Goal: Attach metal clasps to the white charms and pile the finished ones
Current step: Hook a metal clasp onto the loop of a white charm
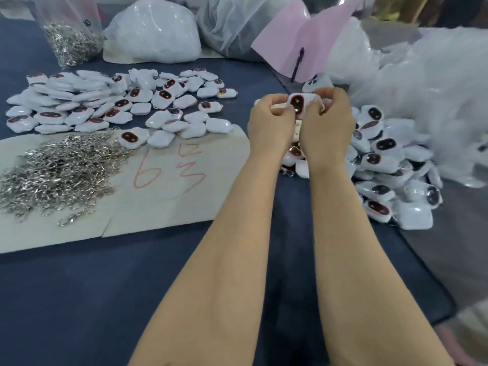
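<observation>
Your left hand (272, 122) and right hand (326, 125) pinch one white charm (298, 102) between their curled fingers (dark face showing), above the right-hand charm pile (383, 159).

Dark blue cloth (79, 299) covering the table. At left, a pale flat sheet (163, 207) marked in red writing (148, 175). Far edge: a white plastic bundle (153, 30) and a folded pink paper (298, 35) bearing what appears to be a dark pen (298, 63). At right, crumpled clear plastic (422, 88).
</observation>
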`<state>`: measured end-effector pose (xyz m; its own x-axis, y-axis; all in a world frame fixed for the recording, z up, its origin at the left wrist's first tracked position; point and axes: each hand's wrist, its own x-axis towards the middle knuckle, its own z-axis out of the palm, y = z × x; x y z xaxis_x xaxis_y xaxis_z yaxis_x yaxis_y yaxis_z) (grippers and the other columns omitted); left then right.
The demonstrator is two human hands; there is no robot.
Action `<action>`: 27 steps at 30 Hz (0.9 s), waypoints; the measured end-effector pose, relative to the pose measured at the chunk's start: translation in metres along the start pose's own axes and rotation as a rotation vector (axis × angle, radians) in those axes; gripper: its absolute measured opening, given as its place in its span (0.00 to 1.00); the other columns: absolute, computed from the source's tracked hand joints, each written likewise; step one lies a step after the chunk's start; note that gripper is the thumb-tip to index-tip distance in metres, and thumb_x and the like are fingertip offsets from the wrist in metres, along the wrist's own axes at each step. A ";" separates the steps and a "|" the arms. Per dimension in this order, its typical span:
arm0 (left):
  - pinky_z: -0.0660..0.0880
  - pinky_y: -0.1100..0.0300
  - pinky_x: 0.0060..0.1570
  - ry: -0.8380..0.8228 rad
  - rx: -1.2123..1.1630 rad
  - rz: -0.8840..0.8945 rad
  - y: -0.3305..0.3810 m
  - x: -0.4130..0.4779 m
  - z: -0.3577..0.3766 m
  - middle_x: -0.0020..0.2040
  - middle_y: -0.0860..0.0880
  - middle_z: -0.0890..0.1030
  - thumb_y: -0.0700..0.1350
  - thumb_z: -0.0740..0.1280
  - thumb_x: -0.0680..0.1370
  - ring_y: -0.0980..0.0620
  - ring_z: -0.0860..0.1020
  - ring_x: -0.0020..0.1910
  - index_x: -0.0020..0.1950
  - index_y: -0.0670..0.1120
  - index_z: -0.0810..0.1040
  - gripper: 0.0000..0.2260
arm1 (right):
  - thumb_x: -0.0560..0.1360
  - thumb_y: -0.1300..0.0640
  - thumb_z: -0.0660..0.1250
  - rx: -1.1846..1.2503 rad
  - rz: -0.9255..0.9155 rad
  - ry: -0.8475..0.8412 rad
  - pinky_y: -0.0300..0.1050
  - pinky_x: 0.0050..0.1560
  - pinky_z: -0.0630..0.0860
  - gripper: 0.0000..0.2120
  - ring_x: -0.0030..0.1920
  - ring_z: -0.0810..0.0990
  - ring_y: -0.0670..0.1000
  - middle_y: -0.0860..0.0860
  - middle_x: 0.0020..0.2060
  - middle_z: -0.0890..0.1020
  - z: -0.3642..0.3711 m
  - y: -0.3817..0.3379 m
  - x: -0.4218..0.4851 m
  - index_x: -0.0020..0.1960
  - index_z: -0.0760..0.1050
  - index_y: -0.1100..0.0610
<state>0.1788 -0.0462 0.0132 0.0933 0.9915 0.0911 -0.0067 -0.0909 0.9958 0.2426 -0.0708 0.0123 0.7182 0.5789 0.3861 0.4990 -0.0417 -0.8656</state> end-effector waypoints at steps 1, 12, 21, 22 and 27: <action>0.77 0.52 0.54 -0.030 0.026 0.010 -0.001 -0.002 0.011 0.45 0.49 0.82 0.44 0.67 0.77 0.47 0.81 0.50 0.48 0.49 0.76 0.01 | 0.78 0.60 0.56 -0.040 -0.006 0.035 0.33 0.45 0.64 0.12 0.51 0.75 0.47 0.49 0.52 0.78 -0.008 0.006 0.005 0.59 0.73 0.55; 0.70 0.50 0.62 -0.202 0.468 0.083 -0.023 0.000 0.051 0.54 0.52 0.81 0.56 0.65 0.77 0.49 0.75 0.58 0.52 0.52 0.80 0.10 | 0.76 0.64 0.57 -0.132 0.034 0.123 0.42 0.64 0.66 0.14 0.61 0.72 0.51 0.53 0.57 0.77 -0.026 0.047 0.013 0.57 0.76 0.59; 0.72 0.59 0.52 0.040 0.176 0.124 -0.006 0.006 0.014 0.49 0.50 0.81 0.43 0.61 0.79 0.51 0.77 0.51 0.49 0.44 0.79 0.08 | 0.74 0.67 0.58 0.085 -0.107 0.096 0.37 0.55 0.69 0.12 0.52 0.75 0.48 0.52 0.50 0.80 0.001 0.006 -0.003 0.53 0.76 0.59; 0.72 0.62 0.51 0.082 0.141 0.133 -0.004 0.008 0.003 0.48 0.50 0.81 0.41 0.61 0.78 0.52 0.78 0.50 0.48 0.44 0.79 0.07 | 0.74 0.67 0.58 0.136 -0.103 0.051 0.37 0.54 0.71 0.11 0.50 0.76 0.47 0.51 0.48 0.80 0.010 -0.002 -0.009 0.52 0.76 0.59; 0.72 0.63 0.49 0.376 0.016 0.126 0.001 0.019 -0.074 0.42 0.52 0.79 0.38 0.61 0.77 0.53 0.77 0.45 0.47 0.43 0.79 0.06 | 0.76 0.64 0.58 0.209 -0.108 -0.239 0.33 0.48 0.69 0.10 0.49 0.77 0.46 0.48 0.47 0.80 0.065 -0.031 -0.045 0.54 0.76 0.57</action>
<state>0.1068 -0.0203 0.0162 -0.2789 0.9370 0.2104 0.0214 -0.2129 0.9768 0.1631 -0.0423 0.0011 0.5197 0.7468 0.4150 0.4383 0.1840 -0.8798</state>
